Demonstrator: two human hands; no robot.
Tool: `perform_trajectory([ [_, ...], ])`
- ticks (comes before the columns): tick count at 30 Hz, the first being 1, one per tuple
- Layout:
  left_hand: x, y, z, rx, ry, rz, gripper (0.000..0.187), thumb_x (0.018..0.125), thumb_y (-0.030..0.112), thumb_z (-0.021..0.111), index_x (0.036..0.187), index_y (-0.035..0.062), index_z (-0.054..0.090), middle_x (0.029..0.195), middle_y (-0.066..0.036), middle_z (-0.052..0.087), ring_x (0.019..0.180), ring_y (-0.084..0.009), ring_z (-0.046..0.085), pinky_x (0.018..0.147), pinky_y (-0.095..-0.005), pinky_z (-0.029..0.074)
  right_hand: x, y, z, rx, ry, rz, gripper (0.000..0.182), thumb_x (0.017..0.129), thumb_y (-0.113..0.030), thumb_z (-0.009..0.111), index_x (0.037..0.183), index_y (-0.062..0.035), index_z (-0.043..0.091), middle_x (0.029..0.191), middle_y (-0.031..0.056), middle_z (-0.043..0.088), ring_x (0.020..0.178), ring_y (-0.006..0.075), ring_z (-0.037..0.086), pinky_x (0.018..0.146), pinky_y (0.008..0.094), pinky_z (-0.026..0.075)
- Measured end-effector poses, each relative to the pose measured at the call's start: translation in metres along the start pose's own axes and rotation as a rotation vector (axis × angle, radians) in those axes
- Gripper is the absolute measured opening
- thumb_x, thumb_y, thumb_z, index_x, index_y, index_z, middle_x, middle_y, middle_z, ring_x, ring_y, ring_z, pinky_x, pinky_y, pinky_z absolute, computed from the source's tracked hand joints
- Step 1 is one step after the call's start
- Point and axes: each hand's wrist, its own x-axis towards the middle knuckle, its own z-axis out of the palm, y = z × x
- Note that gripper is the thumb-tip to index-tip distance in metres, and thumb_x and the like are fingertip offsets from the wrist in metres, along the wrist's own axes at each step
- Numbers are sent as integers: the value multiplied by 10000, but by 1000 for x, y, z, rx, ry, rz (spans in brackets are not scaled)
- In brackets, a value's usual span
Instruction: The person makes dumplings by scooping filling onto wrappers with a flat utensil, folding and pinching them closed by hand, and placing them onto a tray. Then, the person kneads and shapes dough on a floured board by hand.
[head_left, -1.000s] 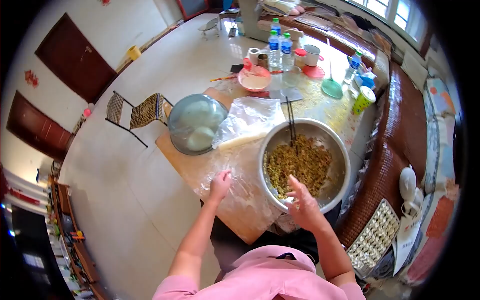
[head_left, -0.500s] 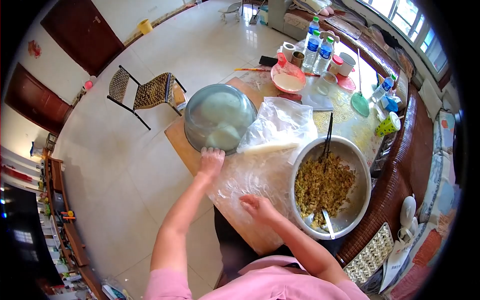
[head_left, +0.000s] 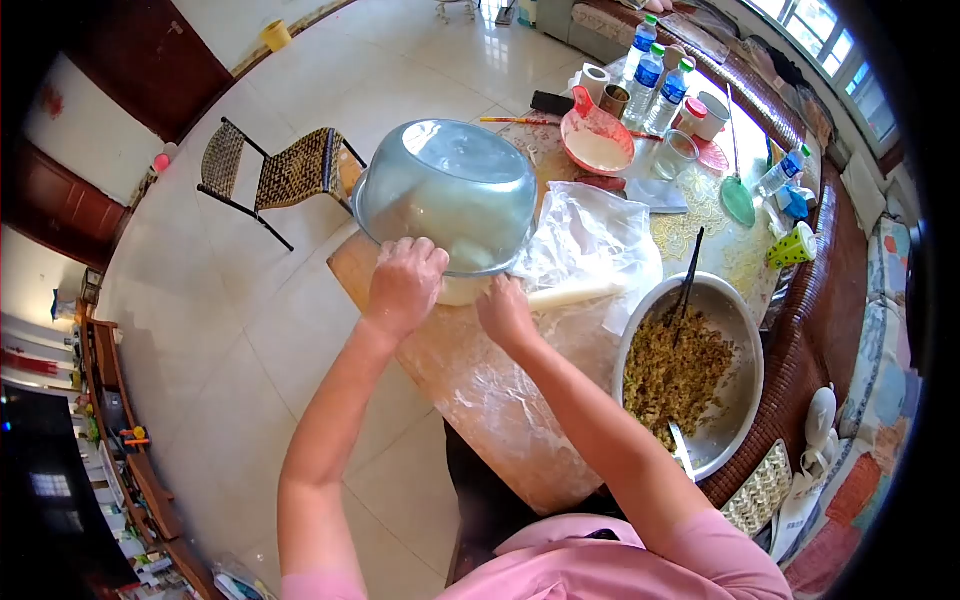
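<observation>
An upturned metal basin (head_left: pixel 450 190) is tilted, its near rim raised above the floured wooden board (head_left: pixel 500 400). My left hand (head_left: pixel 408 285) has its fingers wrapped over the near rim. At the rim's right end, my right hand (head_left: pixel 505 308) is closed, with its fingertips partly hidden against the basin. Something pale, perhaps dough, shows under the rim between my hands. A pale dough roll (head_left: pixel 575 293) lies partly under a clear plastic bag (head_left: pixel 590 235), just right of my right hand.
A large metal bowl (head_left: pixel 745 400) of chopped filling holds dark chopsticks and a spoon at the right. Behind stand a red strainer-like bowl (head_left: pixel 597 145), water bottles (head_left: pixel 668 98) and a glass bowl (head_left: pixel 676 155). A woven chair (head_left: pixel 295 170) is beyond the board's left side.
The basin's near rim has lifted off the board. My right hand has moved up and forward from over the board to the rim. My left hand now grips the rim higher up.
</observation>
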Motion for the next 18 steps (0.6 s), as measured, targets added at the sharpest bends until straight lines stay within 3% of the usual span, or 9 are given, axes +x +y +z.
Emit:
perform_trajectory([
  [1,2,-3,0,-16,17,-3,162,677,109,646,761,106,507,776,-54,509,800,-260,527,743,-390,430,16,1,5,-108,-140,65,408,772,-204,580,1136,-26,537,1056,234,592,953,407,566,838,442,452],
  [2,3,-4,0,-15,17,4,162,677,109,646,761,106,507,776,-54,509,800,-260,527,743,-390,430,28,2,11,-105,-134,68,408,772,-204,580,1136,-26,537,1056,234,592,953,407,566,838,442,452],
  [4,0,-5,1,-85,1,-27,152,675,83,634,760,103,509,766,-62,508,789,-269,532,740,-397,436,46,5,25,105,54,219,417,760,-261,592,1112,-40,562,1050,235,598,958,402,569,834,439,453],
  [8,-7,-3,11,-163,39,-38,153,667,63,625,756,97,505,751,-72,504,767,-278,533,718,-402,438,45,10,25,115,81,269,449,732,-288,623,1104,-42,572,1040,238,601,960,382,579,809,430,465],
  [11,-11,-1,21,-214,30,-58,153,663,54,617,756,91,501,746,-79,505,752,-288,533,701,-406,435,24,-10,9,39,-47,303,460,691,-300,647,1061,-36,575,1007,236,605,925,370,593,763,434,472],
  [13,-15,1,29,-226,22,-70,154,662,51,616,755,88,499,747,-80,510,759,-289,531,693,-408,428,8,-14,14,-13,93,55,420,663,-288,655,975,-17,580,914,220,614,850,359,602,708,426,474],
  [15,-19,5,31,-231,10,-69,157,661,49,616,758,89,500,746,-81,512,763,-291,531,695,-410,425,-29,-26,3,42,54,-1,369,647,-269,657,884,0,570,815,208,595,761,352,591,670,408,466],
  [18,-29,12,35,-182,-34,-61,153,676,73,625,777,96,512,771,-75,524,791,-282,539,714,-410,423,-105,-13,-8,257,-48,124,373,655,-252,660,911,1,563,758,174,576,712,286,577,661,375,463],
])
